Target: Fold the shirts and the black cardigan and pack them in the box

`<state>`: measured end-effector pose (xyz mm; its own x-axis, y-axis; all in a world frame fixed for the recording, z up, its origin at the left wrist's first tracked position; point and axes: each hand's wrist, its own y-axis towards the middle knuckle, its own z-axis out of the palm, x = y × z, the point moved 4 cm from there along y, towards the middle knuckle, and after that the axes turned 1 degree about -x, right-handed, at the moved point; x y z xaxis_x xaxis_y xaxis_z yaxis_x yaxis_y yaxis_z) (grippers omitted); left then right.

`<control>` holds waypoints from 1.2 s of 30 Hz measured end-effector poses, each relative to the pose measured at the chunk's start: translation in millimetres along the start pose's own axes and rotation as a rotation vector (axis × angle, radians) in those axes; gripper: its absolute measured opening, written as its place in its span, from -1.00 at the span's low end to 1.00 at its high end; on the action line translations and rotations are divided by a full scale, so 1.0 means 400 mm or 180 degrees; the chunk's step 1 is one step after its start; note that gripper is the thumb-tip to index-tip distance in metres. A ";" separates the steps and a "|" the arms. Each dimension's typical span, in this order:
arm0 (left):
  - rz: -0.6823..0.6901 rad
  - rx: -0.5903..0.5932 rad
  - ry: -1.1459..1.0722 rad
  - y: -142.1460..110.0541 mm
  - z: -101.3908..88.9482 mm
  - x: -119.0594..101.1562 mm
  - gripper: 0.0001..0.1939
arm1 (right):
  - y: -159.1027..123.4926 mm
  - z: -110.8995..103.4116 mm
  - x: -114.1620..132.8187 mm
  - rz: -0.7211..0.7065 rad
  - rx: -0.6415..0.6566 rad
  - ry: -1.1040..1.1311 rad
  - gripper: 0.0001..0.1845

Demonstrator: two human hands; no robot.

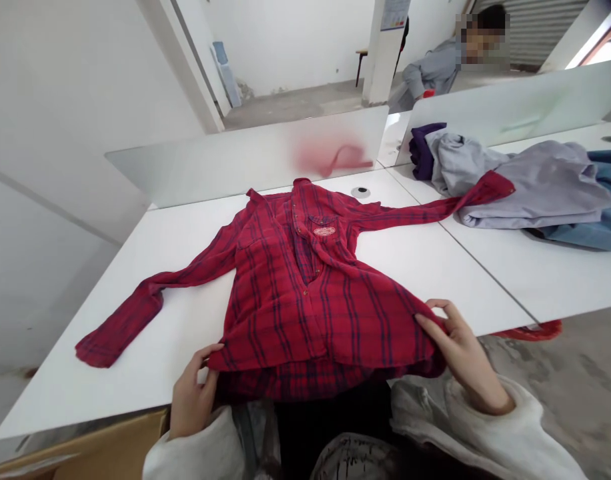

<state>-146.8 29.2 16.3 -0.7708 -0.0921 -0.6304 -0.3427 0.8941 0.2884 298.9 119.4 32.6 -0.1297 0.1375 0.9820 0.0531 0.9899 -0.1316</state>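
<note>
Red plaid flannel shirt (290, 293) lies spread on white worktop (425, 280), collar at the far end, both sleeves stretched out flat; hem still doubled and bunched at the near end. Left hand (193, 393) and right hand (460, 353) sit at the hem corners, fingers (429, 320) of both pinching the cloth. Grey and blue clothes pile (530, 187) lies right of the shirt, one cuff resting on it.

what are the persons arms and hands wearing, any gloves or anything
The left hand and right hand are bare, with no gloves. The left sleeve and right sleeve are thick, soft off-white fabric with bulky, loose cuffs, looking greyish in the folds.
</note>
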 end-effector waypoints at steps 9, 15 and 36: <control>0.0401 0.0154 -0.0157 -0.077 -0.061 0.008 -0.75 | 0.021 -0.168 -0.008 -0.0126 -0.0407 -0.1168 -0.52; 0.1096 0.0218 0.0506 -0.111 0.031 -0.049 -0.83 | -0.023 -0.124 -0.075 -0.1819 0.0178 -0.3001 -0.55; 0.2202 0.0127 0.1454 -0.038 0.090 -0.187 -0.43 | -0.111 0.176 -0.096 -0.3539 0.1203 -0.3110 -0.50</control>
<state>-64.6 38.4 33.0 -0.9457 0.3229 0.0372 0.3014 0.8283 0.4724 231.7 72.5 -8.8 -0.5219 -0.8393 0.1521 -0.7374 0.5336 0.4141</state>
